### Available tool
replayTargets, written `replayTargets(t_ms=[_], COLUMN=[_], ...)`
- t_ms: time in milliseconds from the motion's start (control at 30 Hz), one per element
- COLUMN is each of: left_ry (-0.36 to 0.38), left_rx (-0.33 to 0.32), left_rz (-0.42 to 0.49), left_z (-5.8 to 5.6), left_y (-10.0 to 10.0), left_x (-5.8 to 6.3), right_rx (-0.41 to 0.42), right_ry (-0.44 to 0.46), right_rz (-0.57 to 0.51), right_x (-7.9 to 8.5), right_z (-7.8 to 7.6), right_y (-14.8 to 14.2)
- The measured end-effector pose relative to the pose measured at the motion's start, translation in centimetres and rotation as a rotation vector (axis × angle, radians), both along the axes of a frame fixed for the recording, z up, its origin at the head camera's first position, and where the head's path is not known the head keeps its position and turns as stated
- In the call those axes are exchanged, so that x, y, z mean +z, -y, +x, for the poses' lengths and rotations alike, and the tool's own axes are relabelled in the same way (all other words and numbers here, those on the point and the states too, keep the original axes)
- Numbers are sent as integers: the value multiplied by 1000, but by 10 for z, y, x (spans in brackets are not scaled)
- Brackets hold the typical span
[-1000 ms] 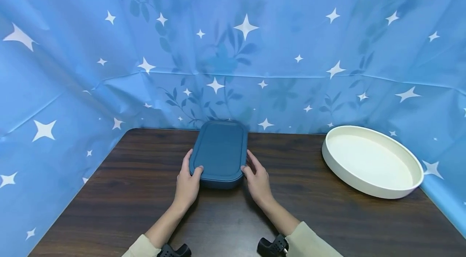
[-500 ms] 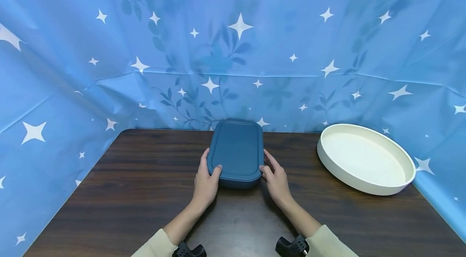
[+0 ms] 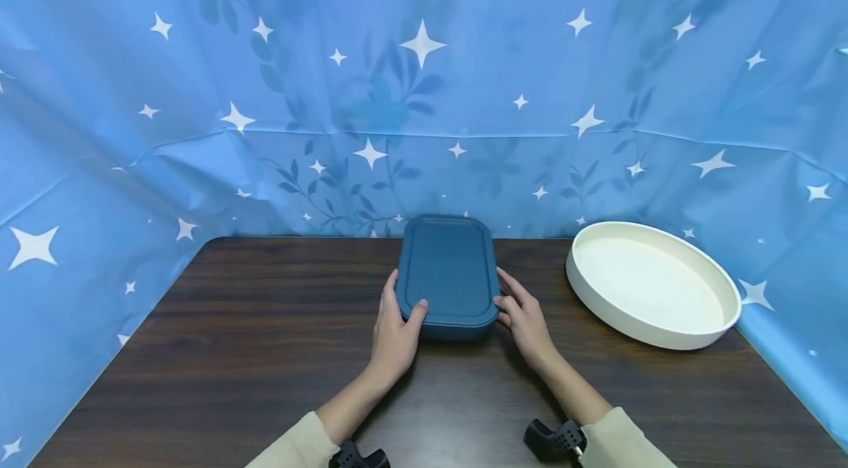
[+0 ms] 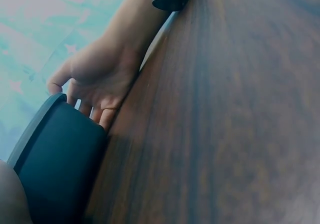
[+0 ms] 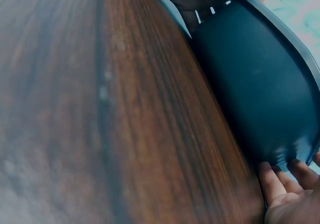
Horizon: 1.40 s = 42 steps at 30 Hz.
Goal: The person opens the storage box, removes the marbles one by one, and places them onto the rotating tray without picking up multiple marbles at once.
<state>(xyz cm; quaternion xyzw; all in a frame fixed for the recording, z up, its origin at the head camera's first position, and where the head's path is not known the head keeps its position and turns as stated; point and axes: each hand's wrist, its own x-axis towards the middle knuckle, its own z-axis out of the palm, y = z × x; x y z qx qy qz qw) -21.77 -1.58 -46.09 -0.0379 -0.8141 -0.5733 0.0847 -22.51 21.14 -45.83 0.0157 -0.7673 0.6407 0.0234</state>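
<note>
A dark blue rectangular lunch box (image 3: 447, 273) with a rounded lid sits on the table near its back edge. My left hand (image 3: 395, 332) holds its near left corner, thumb over the lid's rim and fingers along the side. At the near right corner my right hand (image 3: 528, 321) grips it, thumb at the lid's edge. The left wrist view shows the box's near wall (image 4: 65, 159) with the other hand's fingers against its far end. In the right wrist view, fingertips (image 5: 300, 174) press the box's side low down. The box's contents are hidden beneath the lid.
To the right, a round cream tray (image 3: 652, 284) with a raised rim stands at the back of the dark wood table (image 3: 265, 350). Behind hangs a blue curtain (image 3: 503, 71) with white stars. Black wrist cameras (image 3: 555, 440) sit on both wrists.
Both hands have moved the lunch box to the right along the table, closer to the round tray. The head view has turned slightly right. The grip looks the same.
</note>
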Motion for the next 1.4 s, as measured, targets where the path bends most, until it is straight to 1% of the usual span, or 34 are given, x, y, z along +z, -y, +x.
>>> replayTargets(t_ms=[100, 167, 200, 267, 367, 433, 533, 600, 833, 933, 1067, 1200, 1400], left_ry=[-59, -130, -175, -260, -348, -378, -399, -405, -409, -417, -423, -433, -466], left_rx=[-6, -22, -38, -90, -161, -193, -191, -187, -187, -182, -180, -184, -195], left_rz=[-21, -79, -124, -223, -375, -456, -554, -597, -682, -705, -701, -690, -700], left_z=[-1, -3, -4, -5, -6, -6, -7, -7, -7, -7, -6, -6, -7], left_y=[4, 7, 8, 11, 14, 16, 18, 18, 17, 18, 17, 16, 16], left_x=[1, 3, 4, 7, 9, 9, 9, 10, 12, 12, 11, 9, 8], right_rx=[8, 3, 0, -10, -17, -15, -12, -10, -13, -1, 28, 35, -8], right_ry=[1, 4, 4, 5, 2, -3, -12, -13, -11, -22, -66, -95, -104], right_rz=[0, 12, 18, 31, 42, 43, 37, 37, 42, 22, 5, 33, 108], right_x=[1, 2, 3, 3, 2, 2, 2, 2, 0, -2, -6, -8, -7], right_z=[-2, -2, -2, -2, 0, 1, 1, 0, -1, -1, -1, -1, -2], right_y=[3, 4, 4, 4, 4, 4, 4, 4, 2, 1, 0, -2, -3])
